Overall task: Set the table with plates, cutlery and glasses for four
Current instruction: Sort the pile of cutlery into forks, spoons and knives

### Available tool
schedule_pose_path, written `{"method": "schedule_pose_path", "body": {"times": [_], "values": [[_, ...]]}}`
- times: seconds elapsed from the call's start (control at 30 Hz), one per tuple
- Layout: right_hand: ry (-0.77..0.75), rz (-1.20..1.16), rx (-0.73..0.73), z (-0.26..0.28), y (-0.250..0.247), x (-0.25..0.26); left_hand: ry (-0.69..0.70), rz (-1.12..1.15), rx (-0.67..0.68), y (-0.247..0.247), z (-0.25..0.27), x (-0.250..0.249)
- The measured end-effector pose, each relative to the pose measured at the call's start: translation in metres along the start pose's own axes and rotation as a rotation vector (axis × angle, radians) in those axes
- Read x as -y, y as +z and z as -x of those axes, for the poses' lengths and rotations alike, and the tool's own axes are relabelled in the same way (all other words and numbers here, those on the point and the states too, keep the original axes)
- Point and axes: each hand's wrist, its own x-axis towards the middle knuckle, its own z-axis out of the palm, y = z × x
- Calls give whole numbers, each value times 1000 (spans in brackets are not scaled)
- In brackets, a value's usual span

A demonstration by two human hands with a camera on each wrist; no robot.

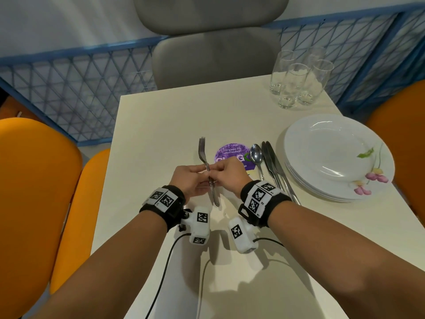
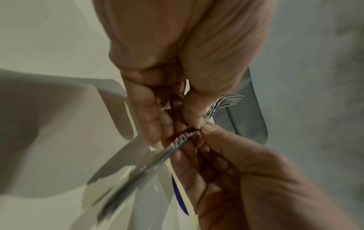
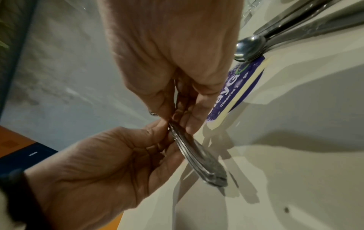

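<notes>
White plates [image 1: 322,143] carry pink-and-green flower print at four o'clock; purple round sticker [image 1: 226,155]; orange chairs [image 1: 34,180]; blue lattice fence [image 1: 76,88].

Bright head view (wrist views blurred)

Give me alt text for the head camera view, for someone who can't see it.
Both hands, left hand and right hand, pinch a bundle of forks over a cream table. To the right lie a spoon, knives and stacked white plates, with clear glasses at the far corner.
</notes>
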Motion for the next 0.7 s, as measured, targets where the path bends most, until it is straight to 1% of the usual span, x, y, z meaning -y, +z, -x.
{"method": "schedule_pose_path", "body": {"times": [0.1,0.2,0.3,0.4,0.5,0.7], "values": [[-40,69,34,4,-7,-1,-9,-4,-24,2,-5,-3],[-93,169,-29,8,-14,-2,-12,-25,-7,9,-7,-5],[-94,186,-54,9,-20,-3,-12,-37,17,16,-10,-9],[-95,239,-60,11,-24,-5,-11,25,-49,20,-16,-15],[-67,335,-63,16,-27,-7,-15,32,-98,26,-22,-19],[24,607,-127,30,-32,-24,-39,-44,-98,47,-35,-24]]}}
